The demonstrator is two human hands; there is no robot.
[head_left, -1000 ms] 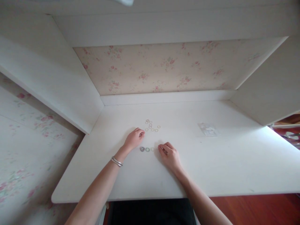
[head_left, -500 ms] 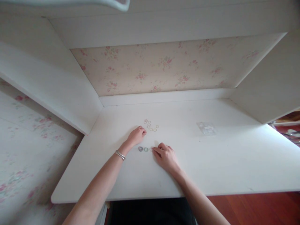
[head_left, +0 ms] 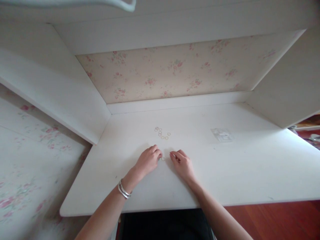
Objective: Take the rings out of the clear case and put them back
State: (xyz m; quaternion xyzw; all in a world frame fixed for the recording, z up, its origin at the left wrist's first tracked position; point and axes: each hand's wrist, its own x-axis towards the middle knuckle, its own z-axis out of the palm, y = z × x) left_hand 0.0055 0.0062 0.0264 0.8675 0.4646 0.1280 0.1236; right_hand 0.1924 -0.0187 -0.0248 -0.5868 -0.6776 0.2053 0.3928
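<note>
Left hand [head_left: 148, 160] shifted, perhaps covering rings [head_left: 163, 159]

room: bare desktop [head_left: 190, 186] left and right of ring cluster [head_left: 162, 133] | obstacle: plastic packet [head_left: 221, 135] far right of it

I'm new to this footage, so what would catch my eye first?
Two bare hands meet at the middle of the white desk: the left hand and the right hand flank one small ring. Behind them lies a cluster of small rings; a clear packet sits far right.
</note>
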